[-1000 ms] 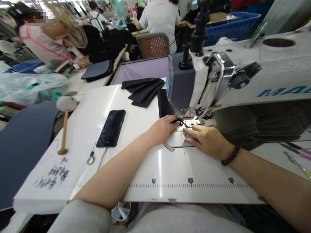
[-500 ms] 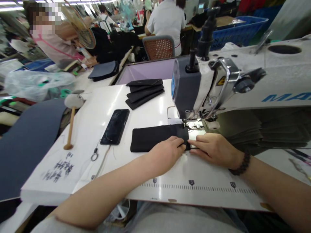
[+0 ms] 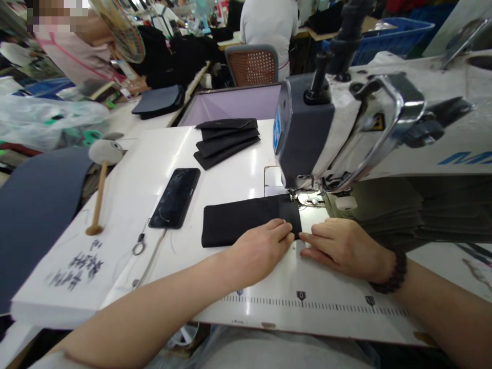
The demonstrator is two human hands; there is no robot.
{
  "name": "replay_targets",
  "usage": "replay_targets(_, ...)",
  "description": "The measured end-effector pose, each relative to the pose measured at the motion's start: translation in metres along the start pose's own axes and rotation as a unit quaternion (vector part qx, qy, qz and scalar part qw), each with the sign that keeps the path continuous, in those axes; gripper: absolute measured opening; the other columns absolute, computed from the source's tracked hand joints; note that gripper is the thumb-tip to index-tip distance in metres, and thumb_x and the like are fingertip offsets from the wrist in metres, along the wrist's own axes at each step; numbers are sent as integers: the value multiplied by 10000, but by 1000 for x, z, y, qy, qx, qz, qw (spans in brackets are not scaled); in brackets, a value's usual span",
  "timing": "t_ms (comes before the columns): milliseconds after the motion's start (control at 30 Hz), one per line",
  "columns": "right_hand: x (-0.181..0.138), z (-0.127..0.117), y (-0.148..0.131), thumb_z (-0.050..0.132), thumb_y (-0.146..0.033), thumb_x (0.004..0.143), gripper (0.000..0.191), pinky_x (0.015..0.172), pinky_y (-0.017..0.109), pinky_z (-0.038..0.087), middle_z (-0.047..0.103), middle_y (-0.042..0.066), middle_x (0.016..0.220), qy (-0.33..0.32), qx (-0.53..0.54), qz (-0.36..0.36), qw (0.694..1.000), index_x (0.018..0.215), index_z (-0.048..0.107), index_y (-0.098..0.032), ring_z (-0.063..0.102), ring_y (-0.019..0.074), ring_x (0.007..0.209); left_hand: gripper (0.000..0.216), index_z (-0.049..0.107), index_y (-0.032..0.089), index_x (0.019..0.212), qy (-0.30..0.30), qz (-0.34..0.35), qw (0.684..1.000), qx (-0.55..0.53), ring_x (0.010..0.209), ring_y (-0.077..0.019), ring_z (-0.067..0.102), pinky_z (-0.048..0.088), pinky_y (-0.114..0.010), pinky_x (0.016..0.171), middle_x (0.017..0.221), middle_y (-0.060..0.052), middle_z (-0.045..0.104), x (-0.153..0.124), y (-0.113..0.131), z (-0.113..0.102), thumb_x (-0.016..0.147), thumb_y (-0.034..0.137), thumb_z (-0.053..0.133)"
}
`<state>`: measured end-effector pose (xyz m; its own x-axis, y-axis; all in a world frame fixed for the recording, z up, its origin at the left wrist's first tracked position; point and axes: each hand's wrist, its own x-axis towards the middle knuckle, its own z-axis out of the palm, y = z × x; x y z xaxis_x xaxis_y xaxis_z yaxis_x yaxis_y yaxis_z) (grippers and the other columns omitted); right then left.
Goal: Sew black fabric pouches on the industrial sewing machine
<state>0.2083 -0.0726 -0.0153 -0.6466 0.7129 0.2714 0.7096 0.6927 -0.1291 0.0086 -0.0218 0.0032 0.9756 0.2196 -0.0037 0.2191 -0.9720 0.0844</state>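
Observation:
A folded black fabric piece (image 3: 242,221) lies flat on the white sewing table (image 3: 161,154), its right end just left of the presser foot (image 3: 307,199) of the sewing machine (image 3: 365,118). My left hand (image 3: 265,245) rests on the fabric's near right corner, fingers curled and pinching its edge. My right hand (image 3: 342,247) lies flat on the table beside that corner, index fingertip touching the fabric's edge; a dark bead bracelet sits on its wrist.
A stack of black fabric pieces (image 3: 226,141) lies behind. A black phone (image 3: 175,197) with a cable lies left of the fabric. A wooden-handled mallet (image 3: 100,169) stands at the far left. A ruler strip (image 3: 307,301) marks the near edge. Other people work at the back.
One second ago both hands were at the needle with the fabric behind the machine. The fabric was then pulled out to the left; it now lies flat, hands at its right corner.

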Motion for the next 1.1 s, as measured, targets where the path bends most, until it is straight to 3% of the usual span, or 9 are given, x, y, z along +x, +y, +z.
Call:
replay_targets(400,5,6,8,270,-396,929,439,542,270,346,548,46,659,-16,-18,89,996,929,618,-129,503,152,599,255,507,51,1063,26,-11,1000,12,1119,-191,454,372,-302,976,1115,-136,542,11,-22,8,834,74,396)
replay_targets(633,6,13,12,365,-366,905,350,574,261,372,589,64,809,-26,-30,136,990,1070,550,-119,544,164,689,218,531,53,1014,45,-37,998,2,1104,-213,461,389,-296,963,1117,-138,517,19,-37,10,803,77,481)
replay_targets(1100,7,12,11,455,-353,866,318,581,262,379,588,56,838,-44,-34,160,986,1082,534,-133,551,173,712,180,563,89,991,38,-75,996,14,1005,-177,515,419,-260,892,1010,-84,558,34,-56,11,853,102,448)
